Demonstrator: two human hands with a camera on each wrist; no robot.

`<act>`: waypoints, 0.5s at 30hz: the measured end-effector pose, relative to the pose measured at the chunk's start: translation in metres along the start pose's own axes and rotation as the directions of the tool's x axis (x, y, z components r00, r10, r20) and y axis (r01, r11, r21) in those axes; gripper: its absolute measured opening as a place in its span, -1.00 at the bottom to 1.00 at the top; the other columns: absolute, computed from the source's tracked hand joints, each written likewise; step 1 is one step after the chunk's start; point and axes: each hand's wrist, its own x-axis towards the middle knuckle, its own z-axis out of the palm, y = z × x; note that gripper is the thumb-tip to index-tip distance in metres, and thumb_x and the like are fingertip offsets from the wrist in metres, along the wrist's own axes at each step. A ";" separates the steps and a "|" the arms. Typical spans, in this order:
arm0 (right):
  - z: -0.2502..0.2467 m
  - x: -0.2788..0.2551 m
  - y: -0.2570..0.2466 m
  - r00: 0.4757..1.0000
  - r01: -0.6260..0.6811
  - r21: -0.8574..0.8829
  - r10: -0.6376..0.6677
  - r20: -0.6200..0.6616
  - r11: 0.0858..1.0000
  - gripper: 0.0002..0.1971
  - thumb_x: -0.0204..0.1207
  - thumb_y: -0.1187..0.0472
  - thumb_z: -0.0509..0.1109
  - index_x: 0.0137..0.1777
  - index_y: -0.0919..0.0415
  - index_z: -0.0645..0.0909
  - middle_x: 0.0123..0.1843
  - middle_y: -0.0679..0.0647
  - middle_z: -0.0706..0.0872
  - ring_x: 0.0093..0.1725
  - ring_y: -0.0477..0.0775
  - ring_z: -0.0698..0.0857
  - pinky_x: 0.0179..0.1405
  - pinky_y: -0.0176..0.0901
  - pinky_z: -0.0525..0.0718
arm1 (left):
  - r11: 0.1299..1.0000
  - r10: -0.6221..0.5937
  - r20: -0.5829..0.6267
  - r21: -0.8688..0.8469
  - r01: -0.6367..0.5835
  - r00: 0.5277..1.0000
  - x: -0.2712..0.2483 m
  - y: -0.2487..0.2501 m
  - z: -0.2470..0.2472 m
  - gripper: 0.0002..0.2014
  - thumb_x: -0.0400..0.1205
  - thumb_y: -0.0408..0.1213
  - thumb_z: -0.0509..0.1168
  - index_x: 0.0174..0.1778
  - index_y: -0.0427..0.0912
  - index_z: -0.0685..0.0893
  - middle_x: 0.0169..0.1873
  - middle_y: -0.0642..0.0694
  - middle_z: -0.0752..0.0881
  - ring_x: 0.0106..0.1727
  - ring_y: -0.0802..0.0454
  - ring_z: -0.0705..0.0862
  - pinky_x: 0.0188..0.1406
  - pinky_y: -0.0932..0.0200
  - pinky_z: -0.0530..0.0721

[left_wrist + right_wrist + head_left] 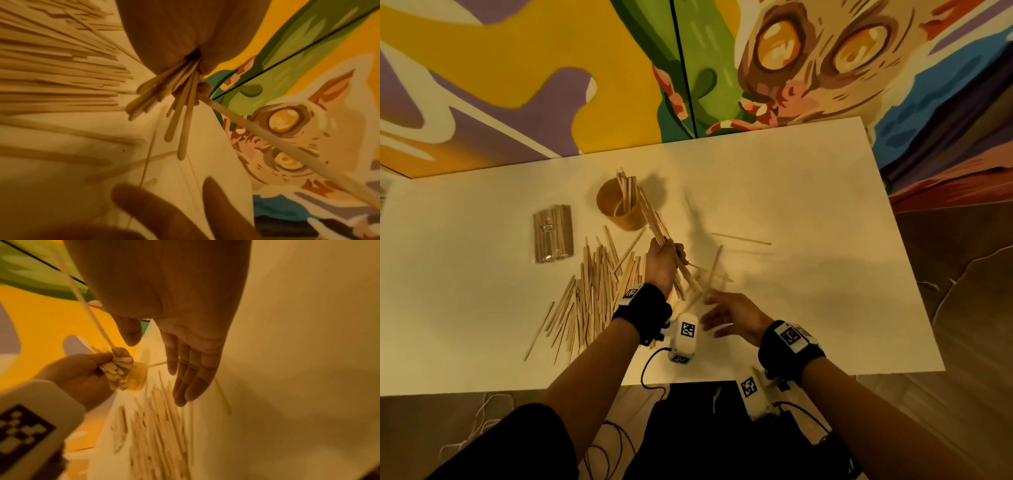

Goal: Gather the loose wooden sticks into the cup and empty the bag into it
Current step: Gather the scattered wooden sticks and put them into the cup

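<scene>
My left hand [666,255] grips a bundle of wooden sticks [657,224], raised and tilted toward the wooden cup [619,209], which holds several upright sticks. The bundle's lower ends [174,104] poke out under my left fist [185,40]. My right hand [726,317] hovers flat and empty, fingers straight [191,378], just right of the left wrist. A big pile of loose sticks [592,291] lies on the white table [808,308] left of my left hand. The clear bag of sticks [553,233] lies flat, left of the cup.
A few stray sticks [741,238] lie to the right of the cup, others [714,270] beyond my right hand. A painted mural wall [791,68] rises directly behind the table. The table's front edge is near my wrists.
</scene>
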 end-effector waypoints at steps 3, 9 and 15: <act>0.007 -0.004 -0.010 0.997 0.008 0.159 -0.020 0.075 0.987 -0.54 0.63 -0.07 0.25 0.30 0.31 0.54 -0.07 0.26 0.78 -0.16 0.13 0.77 -0.12 -0.02 0.67 | 0.999 -0.011 -0.009 -0.051 0.011 1.000 -0.004 -0.001 -0.002 -0.90 0.76 -0.38 0.03 -0.06 -0.20 0.39 -0.36 -0.08 0.57 -0.41 0.06 0.52 -0.34 0.15 0.58; 0.007 -0.010 -0.026 0.990 0.002 0.153 -0.024 0.140 0.988 -0.61 0.57 0.03 0.29 0.23 0.31 0.64 0.00 0.33 0.78 -0.16 0.16 0.74 -0.21 -0.07 0.60 | 0.994 -0.027 -0.011 -0.102 0.026 1.000 -0.006 -0.003 -0.012 -0.89 0.75 -0.37 0.04 -0.10 -0.19 0.40 -0.38 -0.07 0.55 -0.42 0.05 0.46 -0.37 0.14 0.51; 0.023 -0.007 -0.023 0.985 0.170 -0.100 -0.171 -0.001 0.980 -0.78 0.52 0.39 0.44 0.12 0.49 0.67 -0.35 0.26 0.73 -0.58 0.01 0.57 -0.54 -0.24 0.49 | 0.993 -0.009 -0.027 -0.119 0.006 1.000 -0.014 0.005 -0.017 -0.90 0.76 -0.34 0.04 -0.06 -0.22 0.41 -0.42 -0.03 0.55 -0.44 0.08 0.48 -0.37 0.15 0.52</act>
